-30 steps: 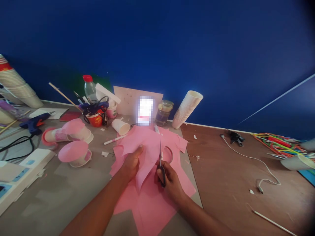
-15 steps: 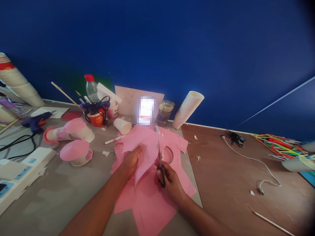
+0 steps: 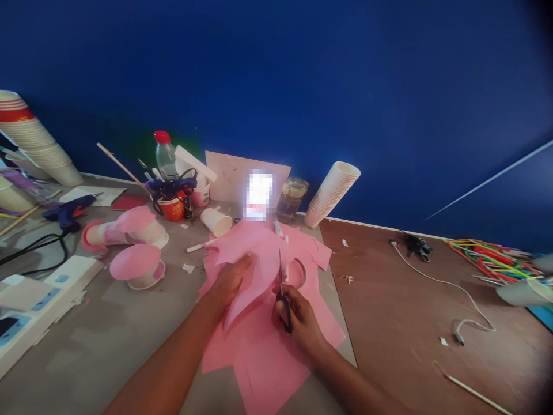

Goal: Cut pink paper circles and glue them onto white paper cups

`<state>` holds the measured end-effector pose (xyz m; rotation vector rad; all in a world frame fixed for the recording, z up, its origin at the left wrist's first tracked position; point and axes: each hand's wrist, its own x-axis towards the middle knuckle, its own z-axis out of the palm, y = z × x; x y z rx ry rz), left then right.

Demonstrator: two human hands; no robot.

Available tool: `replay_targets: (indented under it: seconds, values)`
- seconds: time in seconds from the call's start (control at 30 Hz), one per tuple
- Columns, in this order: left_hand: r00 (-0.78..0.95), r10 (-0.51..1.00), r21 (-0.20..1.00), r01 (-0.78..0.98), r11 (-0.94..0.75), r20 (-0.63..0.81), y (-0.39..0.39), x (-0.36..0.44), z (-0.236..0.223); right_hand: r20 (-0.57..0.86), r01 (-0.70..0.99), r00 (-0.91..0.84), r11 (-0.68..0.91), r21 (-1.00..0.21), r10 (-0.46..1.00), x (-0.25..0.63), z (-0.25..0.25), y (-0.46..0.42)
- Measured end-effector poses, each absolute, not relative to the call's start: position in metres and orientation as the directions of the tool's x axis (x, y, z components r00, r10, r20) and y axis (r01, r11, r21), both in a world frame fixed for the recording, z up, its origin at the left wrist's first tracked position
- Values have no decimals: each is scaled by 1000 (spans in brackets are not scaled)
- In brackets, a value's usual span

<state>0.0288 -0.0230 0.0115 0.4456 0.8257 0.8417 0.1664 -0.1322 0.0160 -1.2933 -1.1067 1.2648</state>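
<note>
My left hand [image 3: 231, 281] grips a raised fold of pink paper [image 3: 254, 259], part of a large, jagged sheet [image 3: 268, 351] lying on the table. My right hand [image 3: 301, 324] holds a pair of scissors [image 3: 282, 294] upright by its dark handles, just right of that fold. Its narrow metal blades point away from me over the paper. Whether they are cutting the paper is hard to tell. A curved cut-out opening [image 3: 298, 272] shows in the sheet beyond my right hand.
Pink-topped paper cup constructions [image 3: 137, 266] and a blue hot glue gun [image 3: 68, 212] lie left of the paper. Behind it stand a loose white cup [image 3: 216, 222], a red cup of tools [image 3: 171, 209] and a stack of white cups [image 3: 331, 194]. Coloured straws [image 3: 492, 258] lie on the brown board at right.
The whole scene has drifted slightly right in view. My left hand has shifted a little on the raised paper, and the scissors stay in my right hand.
</note>
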Motion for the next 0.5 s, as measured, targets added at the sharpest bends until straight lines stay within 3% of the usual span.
replay_targets:
  seconds: [0.5]
  values:
    - [335, 821, 685, -452, 571, -463, -24, 30, 9, -103, -26, 33, -102, -994, 994, 171, 25, -131]
